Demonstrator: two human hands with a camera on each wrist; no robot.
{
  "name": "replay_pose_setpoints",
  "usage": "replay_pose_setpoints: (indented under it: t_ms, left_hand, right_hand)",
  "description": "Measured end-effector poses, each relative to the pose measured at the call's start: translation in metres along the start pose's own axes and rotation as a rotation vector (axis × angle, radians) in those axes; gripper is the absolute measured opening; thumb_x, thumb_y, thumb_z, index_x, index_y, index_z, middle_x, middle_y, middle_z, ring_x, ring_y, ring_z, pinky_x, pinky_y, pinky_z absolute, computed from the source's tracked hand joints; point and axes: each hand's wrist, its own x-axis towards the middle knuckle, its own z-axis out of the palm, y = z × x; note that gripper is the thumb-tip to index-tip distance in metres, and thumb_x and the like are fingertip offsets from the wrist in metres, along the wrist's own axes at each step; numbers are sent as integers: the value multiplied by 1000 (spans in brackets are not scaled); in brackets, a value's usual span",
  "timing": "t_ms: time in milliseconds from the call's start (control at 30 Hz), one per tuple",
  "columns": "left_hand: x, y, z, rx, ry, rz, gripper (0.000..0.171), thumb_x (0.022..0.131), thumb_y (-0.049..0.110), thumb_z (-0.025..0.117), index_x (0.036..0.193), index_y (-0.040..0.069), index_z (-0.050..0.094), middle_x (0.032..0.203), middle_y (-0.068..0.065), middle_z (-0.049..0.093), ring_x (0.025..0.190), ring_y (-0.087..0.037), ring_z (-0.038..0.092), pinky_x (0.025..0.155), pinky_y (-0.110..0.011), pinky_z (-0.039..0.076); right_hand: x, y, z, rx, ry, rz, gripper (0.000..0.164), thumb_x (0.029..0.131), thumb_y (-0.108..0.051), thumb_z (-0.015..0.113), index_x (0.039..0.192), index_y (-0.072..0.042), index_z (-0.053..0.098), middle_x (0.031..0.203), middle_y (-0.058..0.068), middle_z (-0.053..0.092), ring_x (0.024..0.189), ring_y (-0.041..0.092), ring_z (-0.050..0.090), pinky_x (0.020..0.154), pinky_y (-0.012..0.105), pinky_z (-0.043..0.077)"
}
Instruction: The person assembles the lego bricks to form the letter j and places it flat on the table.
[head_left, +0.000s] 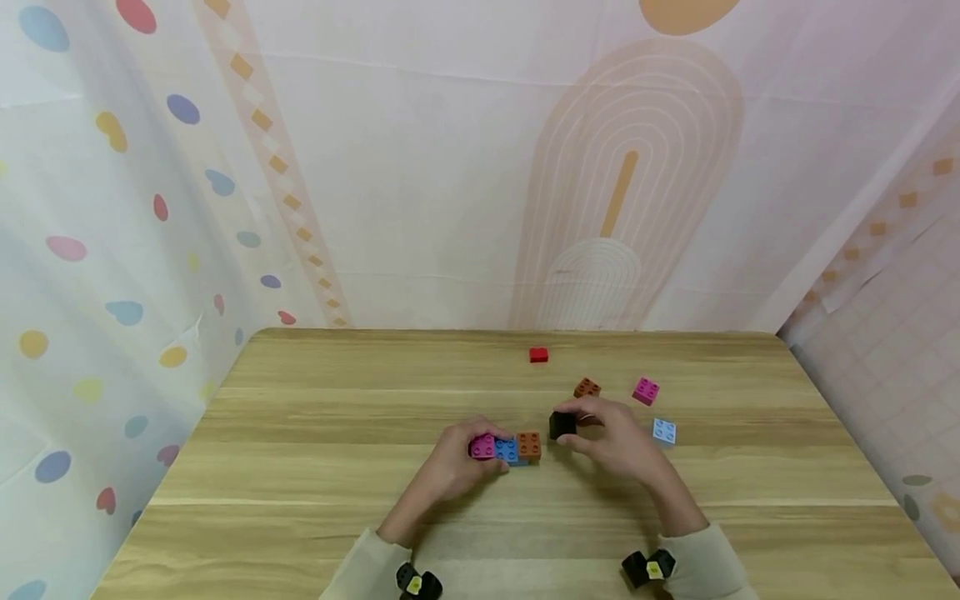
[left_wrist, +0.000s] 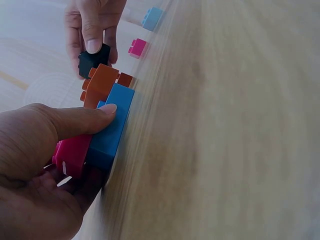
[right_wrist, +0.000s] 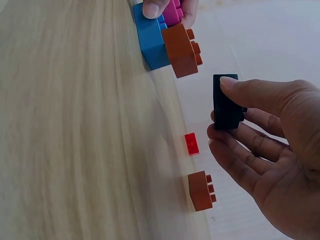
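My left hand (head_left: 456, 460) grips a long blue brick (left_wrist: 114, 122) low at the tabletop, thumb on one long side. On top of it a magenta brick (head_left: 482, 447) sits at the left end and an orange brick (head_left: 528, 444) at the right end. Blue studs show between those two. Just to the right, my right hand (head_left: 613, 440) pinches a black brick (right_wrist: 227, 105) between thumb and fingers. A short gap separates the black brick from the orange one, and its studs face away from the thumb side in the right wrist view.
Beyond the hands lies a small red brick (head_left: 538, 355). Another orange brick (head_left: 587, 387) is behind the right hand, partly hidden by it. A loose magenta brick (head_left: 646, 391) and a light blue brick (head_left: 664, 431) lie to the right. A patterned curtain (head_left: 420, 200) borders the wooden table (head_left: 315, 417).
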Motion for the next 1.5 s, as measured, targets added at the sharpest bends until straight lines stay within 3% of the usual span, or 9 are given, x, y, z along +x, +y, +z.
replay_pose_setpoints:
  t_ms: [800, 1133, 1500]
  left_hand:
    - [1, -1, 4, -9, -6, 9, 31, 85, 9, 83, 115, 14, 75, 118, -6, 71, 98, -17, 60, 80, -23, 48]
    - [2, 0, 4, -7, -2, 17, 31, 85, 8, 83, 114, 14, 75, 115, -3, 71, 99, -16, 60, 82, -24, 48]
    - [1, -3, 1, -14, 12, 28, 31, 82, 5, 84, 112, 12, 75, 110, -2, 71, 95, -13, 59, 79, -22, 47]
  right_hand:
    - [1, -12, 19, 32, 6, -115, 35, 91, -16, 79, 125, -13, 71, 121, 6, 73, 107, 25, 69, 94, 42, 58]
    - [2, -16, 28, 11, 25, -143, 37, 88, -15, 81, 124, -15, 72, 119, 1, 74, 108, 20, 68, 92, 33, 57]
    - [2, -21, 36, 26, 25, -138, 37, 89, -18, 81, 125, -16, 72, 120, 0, 73, 107, 21, 68, 92, 43, 58]
